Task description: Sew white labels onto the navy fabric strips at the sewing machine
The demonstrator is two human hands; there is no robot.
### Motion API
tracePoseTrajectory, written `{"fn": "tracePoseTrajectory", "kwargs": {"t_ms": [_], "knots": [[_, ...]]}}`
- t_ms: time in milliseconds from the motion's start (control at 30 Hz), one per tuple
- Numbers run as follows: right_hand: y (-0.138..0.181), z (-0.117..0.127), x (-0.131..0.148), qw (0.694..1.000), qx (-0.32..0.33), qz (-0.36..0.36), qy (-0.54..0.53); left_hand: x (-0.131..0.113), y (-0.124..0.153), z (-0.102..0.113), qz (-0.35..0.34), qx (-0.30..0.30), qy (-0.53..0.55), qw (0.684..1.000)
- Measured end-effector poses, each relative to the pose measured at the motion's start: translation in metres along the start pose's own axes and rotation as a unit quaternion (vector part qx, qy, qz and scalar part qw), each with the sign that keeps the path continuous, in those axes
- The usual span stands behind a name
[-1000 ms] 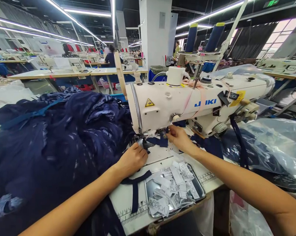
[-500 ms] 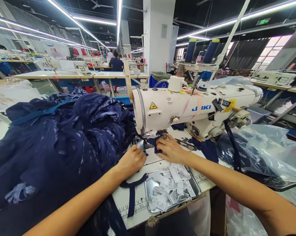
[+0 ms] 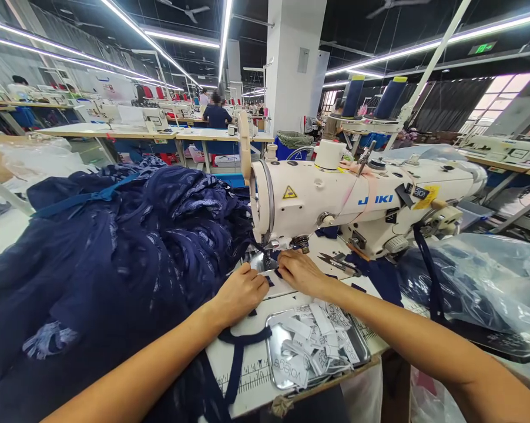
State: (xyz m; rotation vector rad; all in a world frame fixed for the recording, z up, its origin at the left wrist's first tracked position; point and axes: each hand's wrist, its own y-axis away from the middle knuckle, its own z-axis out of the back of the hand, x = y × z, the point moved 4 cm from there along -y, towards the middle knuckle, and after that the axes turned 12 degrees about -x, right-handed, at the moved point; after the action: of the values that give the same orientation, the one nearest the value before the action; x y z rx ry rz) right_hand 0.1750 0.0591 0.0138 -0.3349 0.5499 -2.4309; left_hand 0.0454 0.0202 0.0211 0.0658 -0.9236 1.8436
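Note:
A white sewing machine [image 3: 309, 191] stands before me, its needle and presser foot [image 3: 270, 258] low over a shiny metal plate. My left hand [image 3: 242, 291] is closed in a pinch just left of the foot. A small navy bit of fabric [image 3: 269, 281] shows at its fingertips. My right hand [image 3: 302, 273] has its fingers bent together close beside the foot, on a navy fabric piece [image 3: 277, 273] that they mostly cover. Nearer me, a metal tray [image 3: 275, 382] holds many white printed labels [image 3: 315, 335]. A navy strap [image 3: 235, 364] lies left of it.
A large heap of navy garments [image 3: 128, 258] fills the left side. Thread snips [image 3: 342, 264] lie right of my right hand. Clear plastic bags [image 3: 480, 276] crowd the right, and two navy thread cones [image 3: 353, 97] stand behind the machine. Other people sit farther back.
My right hand's fingers have drawn together and covered most of the navy piece beside the foot. My left hand stays closed. The whole view has shifted slightly.

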Motion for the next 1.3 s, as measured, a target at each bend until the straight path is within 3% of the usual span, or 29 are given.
{"fn": "tracePoseTrajectory", "kwargs": {"t_ms": [167, 300, 567, 833, 1100, 1300], "knots": [[-0.002, 0.005, 0.007, 0.999, 0.011, 0.019, -0.027, -0.001, 0.0, -0.001, 0.0, -0.013, 0.073, 0.997], [-0.003, 0.004, 0.015, 0.996, 0.04, 0.075, 0.019, -0.002, -0.001, -0.007, -0.002, 0.004, 0.101, 0.995], [-0.008, 0.001, 0.032, 0.985, 0.073, 0.114, 0.107, 0.0, 0.0, -0.013, 0.051, 0.017, 0.113, 0.992], [-0.006, -0.003, 0.016, 0.997, 0.063, -0.019, 0.04, -0.002, -0.001, -0.017, 0.056, 0.056, 0.123, 0.989], [0.009, 0.001, 0.018, 0.995, 0.027, 0.072, 0.056, -0.002, -0.001, -0.015, 0.052, 0.027, 0.122, 0.991], [0.004, 0.002, 0.007, 0.999, 0.027, -0.006, -0.046, -0.002, -0.002, -0.011, 0.054, -0.031, 0.161, 0.985]]}}
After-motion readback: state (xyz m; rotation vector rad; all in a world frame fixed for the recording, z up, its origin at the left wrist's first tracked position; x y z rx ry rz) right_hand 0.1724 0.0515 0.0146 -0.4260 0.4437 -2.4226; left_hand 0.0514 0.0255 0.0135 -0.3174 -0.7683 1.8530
